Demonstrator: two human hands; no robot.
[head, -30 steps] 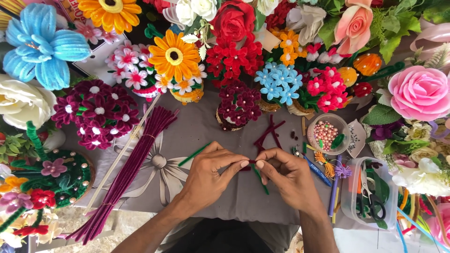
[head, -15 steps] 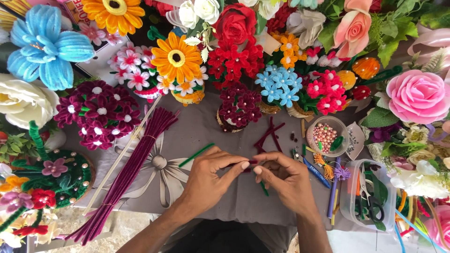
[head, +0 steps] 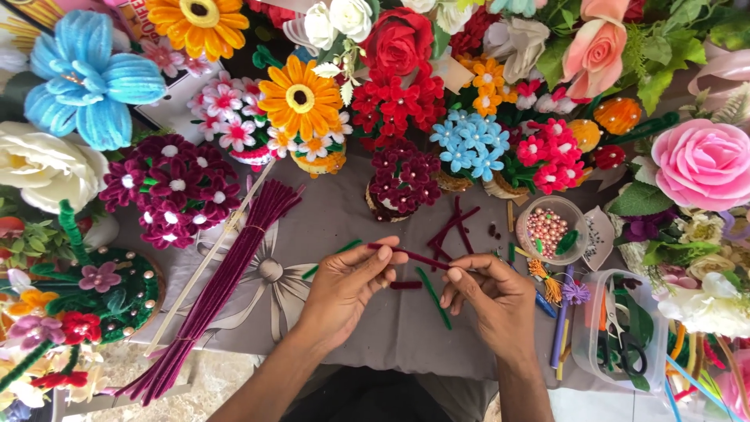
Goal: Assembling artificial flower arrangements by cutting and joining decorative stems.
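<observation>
My left hand [head: 348, 285] and my right hand [head: 491, 295] each pinch an end of a short maroon pipe cleaner [head: 422, 257], held level just above the grey cloth-covered table [head: 391, 328]. A short maroon piece [head: 405, 285] and a green pipe cleaner [head: 432, 295] lie on the cloth between and below my hands. Loose maroon pieces [head: 453, 227] lie farther back. A long bundle of maroon pipe cleaners [head: 223, 281] stretches diagonally at the left.
Pipe-cleaner flower bouquets ring the table: a blue flower [head: 82, 82], an orange daisy [head: 301, 98], red flowers [head: 398, 98], a pink rose [head: 703, 164]. A small bowl of beads [head: 547, 230] and a clear box with scissors [head: 621, 344] stand at right.
My hands have drawn slightly apart, and the maroon pipe cleaner now shows straight between them. The view has shifted a little.
</observation>
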